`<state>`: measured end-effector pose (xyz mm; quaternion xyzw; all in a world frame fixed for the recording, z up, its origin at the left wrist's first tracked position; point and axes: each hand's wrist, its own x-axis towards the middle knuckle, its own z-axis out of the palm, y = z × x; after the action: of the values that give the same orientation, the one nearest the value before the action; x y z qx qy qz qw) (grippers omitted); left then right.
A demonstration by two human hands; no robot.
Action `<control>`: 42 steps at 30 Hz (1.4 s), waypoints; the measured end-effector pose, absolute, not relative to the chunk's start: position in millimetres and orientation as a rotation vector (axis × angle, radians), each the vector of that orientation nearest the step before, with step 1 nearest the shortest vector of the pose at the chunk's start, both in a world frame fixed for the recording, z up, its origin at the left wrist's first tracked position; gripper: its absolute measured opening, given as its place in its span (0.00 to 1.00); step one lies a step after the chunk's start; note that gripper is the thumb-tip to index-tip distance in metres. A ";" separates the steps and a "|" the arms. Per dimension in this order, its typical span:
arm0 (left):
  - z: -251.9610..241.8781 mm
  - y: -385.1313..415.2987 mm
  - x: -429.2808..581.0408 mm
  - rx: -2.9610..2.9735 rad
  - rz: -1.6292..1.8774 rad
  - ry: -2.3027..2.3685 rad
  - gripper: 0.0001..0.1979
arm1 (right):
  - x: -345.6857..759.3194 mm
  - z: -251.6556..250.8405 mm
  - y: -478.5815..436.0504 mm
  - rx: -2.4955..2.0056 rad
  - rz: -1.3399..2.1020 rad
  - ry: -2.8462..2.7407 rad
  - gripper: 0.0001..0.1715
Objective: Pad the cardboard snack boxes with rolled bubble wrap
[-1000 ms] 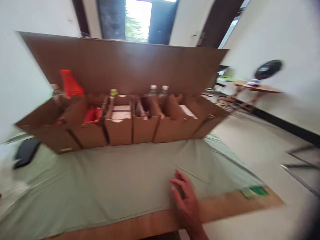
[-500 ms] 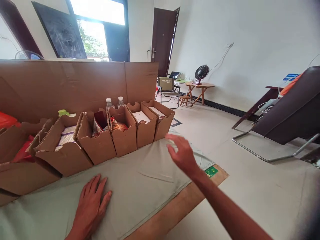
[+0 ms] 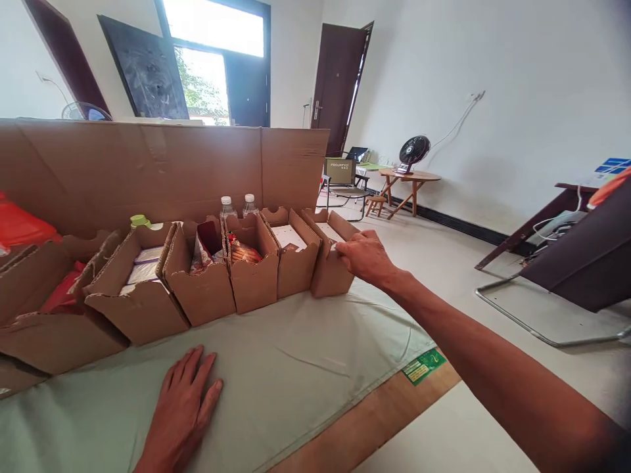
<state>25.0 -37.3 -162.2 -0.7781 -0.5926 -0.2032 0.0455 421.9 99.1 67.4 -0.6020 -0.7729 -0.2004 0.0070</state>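
Note:
My right hand (image 3: 367,257) grips the front rim of the rightmost cardboard box (image 3: 331,269), its fingers bent over the top corner. White contents (image 3: 329,231) show inside that box. To its left stands another box (image 3: 298,269) with a white, speckled block in it. My left hand (image 3: 185,401) lies flat on the pale green cloth (image 3: 276,355), fingers out and holding nothing. More boxes continue leftward: one with a red and golden packet (image 3: 245,251), one with a dark red packet (image 3: 210,238), and one with white packs (image 3: 144,266).
Behind the row rises a tall cardboard panel (image 3: 207,161), with two clear bottles (image 3: 250,203) in front of it. A red bag (image 3: 24,220) sits far left. Beyond the table's right edge are a folding chair (image 3: 341,177), a fan (image 3: 414,151) on a wooden table and a tilted dark chair (image 3: 582,269).
My right hand has moved up and forward from over the cloth onto the rightmost box, which now stands slightly askew from its neighbour. My left hand stays flat. The view has shifted slightly.

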 end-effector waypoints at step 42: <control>-116.5 -53.8 24.6 -2.198 -2.418 -2.174 0.30 | 310.1 -84.9 -10.1 -1.181 0.919 -1.498 0.32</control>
<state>24.6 -53.8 -116.5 -0.5175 -0.5120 -0.5695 -0.3816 310.1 -10.1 -84.9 -0.4862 -0.6167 0.3784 0.4900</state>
